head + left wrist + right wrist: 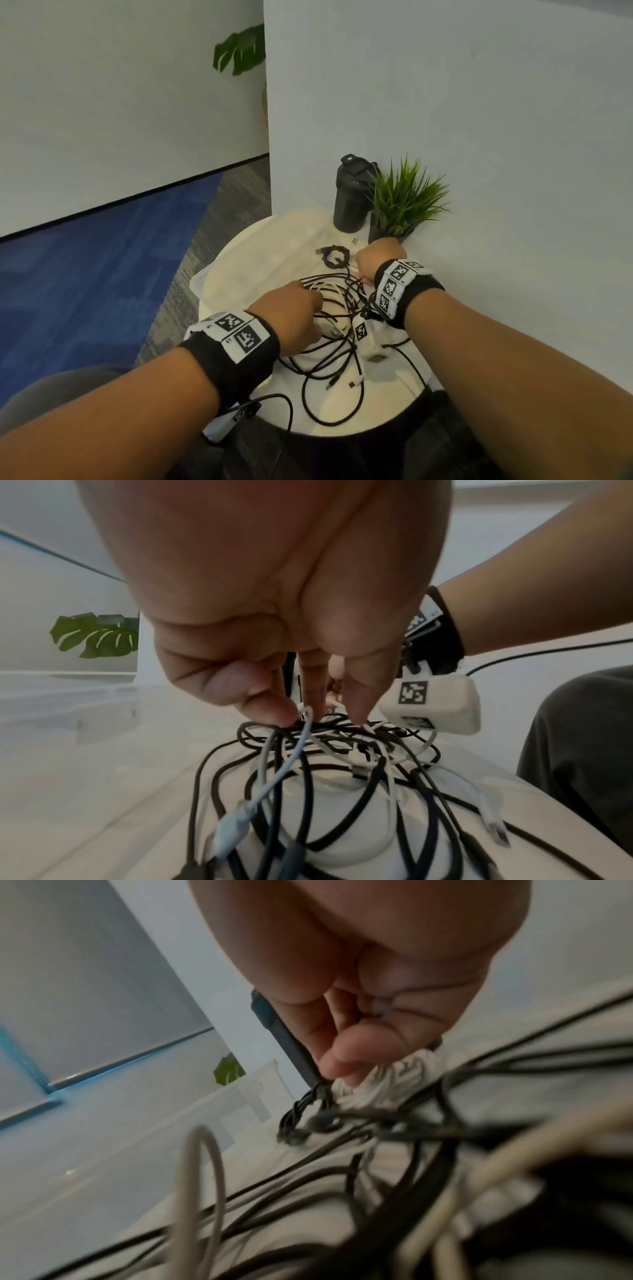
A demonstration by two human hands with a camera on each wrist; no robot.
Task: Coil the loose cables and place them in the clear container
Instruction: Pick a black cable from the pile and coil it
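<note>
Done: one coiled cable point(335, 256) is laid near the clear container point(219, 274)
Left: tangled cables point(337, 346) are spread on the surface point(383, 407)
Grip: strands are pinched by left hand point(291, 317); a white bundle point(387, 1080) by right hand point(376, 258)

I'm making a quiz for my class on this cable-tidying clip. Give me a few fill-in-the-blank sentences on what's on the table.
1. The left hand pinches a ____ cable from the tangle.
2. The black bottle stands beside a potted ____.
3. A coiled dark cable lies in the clear ____.
4. The table top is ____ in shape.

Missing words: white; plant; container; round
</note>
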